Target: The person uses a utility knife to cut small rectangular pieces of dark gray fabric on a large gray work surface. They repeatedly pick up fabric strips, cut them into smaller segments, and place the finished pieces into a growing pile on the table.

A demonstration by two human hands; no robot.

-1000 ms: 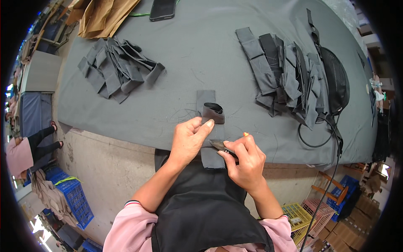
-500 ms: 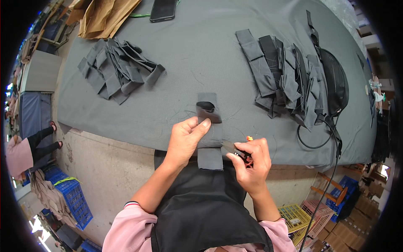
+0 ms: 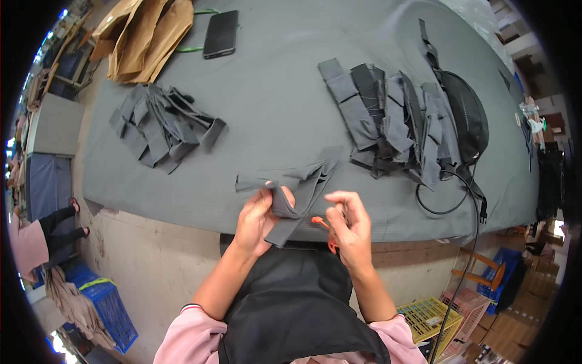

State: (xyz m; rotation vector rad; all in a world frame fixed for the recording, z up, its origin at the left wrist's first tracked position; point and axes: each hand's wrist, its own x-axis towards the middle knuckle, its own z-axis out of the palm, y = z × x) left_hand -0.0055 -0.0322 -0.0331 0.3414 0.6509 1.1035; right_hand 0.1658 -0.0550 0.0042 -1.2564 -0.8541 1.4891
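My left hand [image 3: 257, 218] grips a grey fabric strip [image 3: 291, 203] with folded, looped layers, lifted at the near edge of the table. The strip's far end is smeared by motion. Just right of it, my right hand [image 3: 350, 230] is closed around small thread snips with an orange cord [image 3: 333, 244]; the palm and fingers hide most of the tool. A bunch of similar grey strips [image 3: 159, 130] lies to the left on the table, and a larger row of them [image 3: 394, 118] lies to the right.
Grey cloth covers the table [image 3: 267, 109]. A brown paper bag [image 3: 148, 45] and a black phone [image 3: 221, 35] lie at the far left. At the right are a black pouch [image 3: 465, 118] and a black cable [image 3: 439, 211]. Crates [image 3: 427, 321] stand below, and a person [image 3: 36, 242] is at left.
The strip, flat across the table edge before, is now lifted and turned, its layers spread in my left hand. My right hand has shifted slightly left, and the snips' blade no longer shows.
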